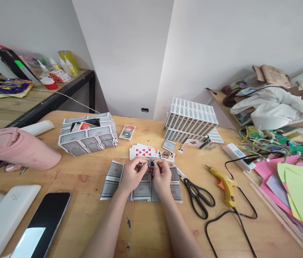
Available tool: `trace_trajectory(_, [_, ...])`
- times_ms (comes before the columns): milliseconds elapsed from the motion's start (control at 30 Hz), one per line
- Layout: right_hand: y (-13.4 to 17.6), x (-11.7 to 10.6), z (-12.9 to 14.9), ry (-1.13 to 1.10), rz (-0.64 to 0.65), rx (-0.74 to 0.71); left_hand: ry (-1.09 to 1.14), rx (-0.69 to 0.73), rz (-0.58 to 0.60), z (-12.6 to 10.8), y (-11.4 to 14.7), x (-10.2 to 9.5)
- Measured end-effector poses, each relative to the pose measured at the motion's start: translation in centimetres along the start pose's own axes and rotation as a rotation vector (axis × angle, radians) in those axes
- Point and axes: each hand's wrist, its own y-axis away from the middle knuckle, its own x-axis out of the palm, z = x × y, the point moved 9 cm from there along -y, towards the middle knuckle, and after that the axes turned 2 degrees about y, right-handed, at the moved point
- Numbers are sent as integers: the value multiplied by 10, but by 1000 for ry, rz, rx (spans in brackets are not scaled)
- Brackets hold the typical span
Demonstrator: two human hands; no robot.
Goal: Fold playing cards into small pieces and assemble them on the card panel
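Observation:
My left hand (132,174) and my right hand (163,177) meet at mid-table, fingers pinched together and thumbs almost touching. Between them shows a playing card (150,170) with red pips, mostly covered by my fingers. Beneath both hands lies a flat panel of joined playing cards (141,191), patterned backs up. Just beyond my fingertips is a loose spread of face-up cards (142,151), with a face card (166,155) at its right. Black-handled scissors (198,197) rest right of the panel, blades pointing toward it.
A box covered in cards (88,138) stands back left, near a card pack (127,132). Stacked card packs (190,118) stand back right. A yellow glue gun (225,184) trails its cord at right, near a power strip (237,156). A pink tumbler (22,148) and phone (42,224) lie left.

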Motion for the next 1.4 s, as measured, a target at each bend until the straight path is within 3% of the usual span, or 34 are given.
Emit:
trace_trajectory(233, [-1, -2, 9, -11, -24, -76, 37, 14, 22, -2, 1, -1])
trace_trajectory(533, [-3, -7, 6, 5, -61, -26, -124, 14, -62, 0, 4, -4])
trace_trajectory(733, [-3, -8, 4, -1, -66, 3, -156, 25, -45, -2, 4, -3])
trace_trajectory(1233, [-7, -14, -12, -101, -87, 111, -56, -46, 24, 3, 4, 4])
trace_trajectory(1400, [-7, -11, -14, -202, -73, 152, 82, -98, -45, 9, 5, 2])
